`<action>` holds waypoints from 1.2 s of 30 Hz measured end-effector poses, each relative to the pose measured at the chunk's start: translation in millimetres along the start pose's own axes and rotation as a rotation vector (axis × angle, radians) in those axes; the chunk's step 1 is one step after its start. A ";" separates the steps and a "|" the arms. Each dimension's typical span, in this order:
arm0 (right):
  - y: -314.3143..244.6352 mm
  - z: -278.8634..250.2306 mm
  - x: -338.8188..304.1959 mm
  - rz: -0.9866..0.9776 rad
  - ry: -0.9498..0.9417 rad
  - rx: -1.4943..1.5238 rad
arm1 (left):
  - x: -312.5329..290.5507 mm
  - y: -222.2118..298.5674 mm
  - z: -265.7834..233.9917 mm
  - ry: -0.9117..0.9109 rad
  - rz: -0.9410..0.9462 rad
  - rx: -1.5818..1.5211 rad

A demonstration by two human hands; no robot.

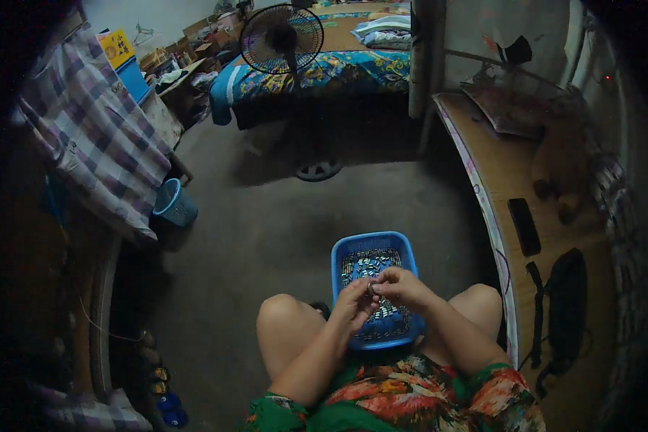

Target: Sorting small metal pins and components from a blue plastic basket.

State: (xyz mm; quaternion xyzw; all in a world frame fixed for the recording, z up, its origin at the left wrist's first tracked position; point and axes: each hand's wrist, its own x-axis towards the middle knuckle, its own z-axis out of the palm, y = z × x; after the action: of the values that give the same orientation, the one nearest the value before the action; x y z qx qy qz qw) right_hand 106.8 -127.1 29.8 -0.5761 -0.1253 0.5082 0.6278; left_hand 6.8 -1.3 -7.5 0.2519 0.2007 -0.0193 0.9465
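Note:
A blue plastic basket (pixel 413 263) sits between my knees, full of many small shiny metal pieces, short and cylinder-like (pixel 360 266). Above it my two hands meet. The fingers of my left hand (pixel 354 301) and my right hand (pixel 405 288) are pinched together on a small shiny metal piece (pixel 371 288). It looks rounded, but its exact kind is too small to tell. Both hands and forearms hide part of the basket's contents.
On the right a bench or low bed (pixel 504 252) holds a dark phone-like slab (pixel 523 227) and a black bag (pixel 565 309). A standing fan (pixel 282 39) is ahead, before a bed (pixel 324 79). A blue waste bin (pixel 176 205) stands left, beside a checked cloth (pixel 93 137).

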 end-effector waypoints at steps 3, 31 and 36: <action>-0.1 -1.7 1.2 0.011 -0.017 -0.015 | -1.5 2.3 3.2 -0.012 0.001 -0.024; 12.5 -5.6 17.9 0.016 0.015 0.143 | 3.0 9.4 2.9 0.022 0.125 -0.040; 8.5 -4.9 18.1 0.008 0.045 -0.002 | 3.4 10.5 5.2 0.006 0.113 0.042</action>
State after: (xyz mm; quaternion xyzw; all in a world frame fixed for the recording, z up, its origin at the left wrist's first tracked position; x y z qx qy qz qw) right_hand 114.4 -117.4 13.3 -0.5887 -0.1096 0.4974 0.6278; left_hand 13.4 5.5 0.1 0.2825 0.1888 0.0307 0.9400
